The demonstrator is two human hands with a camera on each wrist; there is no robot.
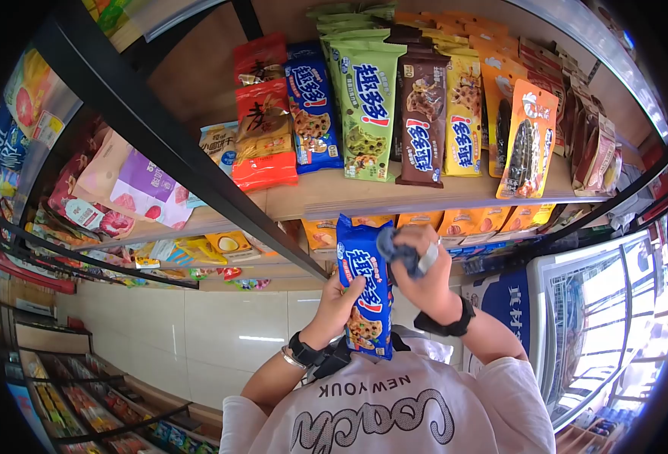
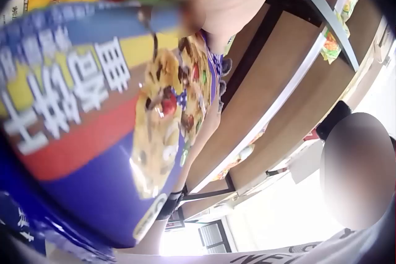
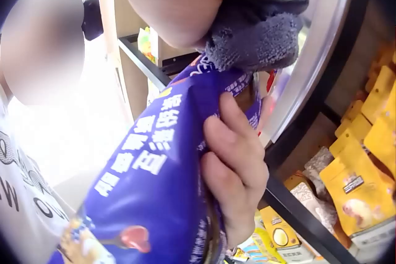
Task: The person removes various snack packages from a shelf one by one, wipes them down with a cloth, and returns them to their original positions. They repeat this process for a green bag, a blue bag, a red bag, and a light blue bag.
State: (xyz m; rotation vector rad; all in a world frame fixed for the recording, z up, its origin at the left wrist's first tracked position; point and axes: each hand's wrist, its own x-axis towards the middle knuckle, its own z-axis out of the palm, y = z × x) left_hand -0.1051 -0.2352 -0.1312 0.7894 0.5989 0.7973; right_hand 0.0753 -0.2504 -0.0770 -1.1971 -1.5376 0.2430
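Note:
My left hand grips a blue bag of chocolate chip cookies by its side, thumb across the front. The bag stands upright before my chest, just below the shelf edge. Bunched in my right hand is a dark grey cloth, level with the bag's upper right edge. In the right wrist view the fuzzy cloth overlaps the top end of the bag, and left-hand fingers wrap around the bag's edge. Printed cookies and large lettering show on the bag in the left wrist view.
Ahead is a wooden shelf with rows of cookie bags, including a green one and another blue one. A black metal post slants across the left. A glass-topped freezer stands at right, a low snack rack at lower left.

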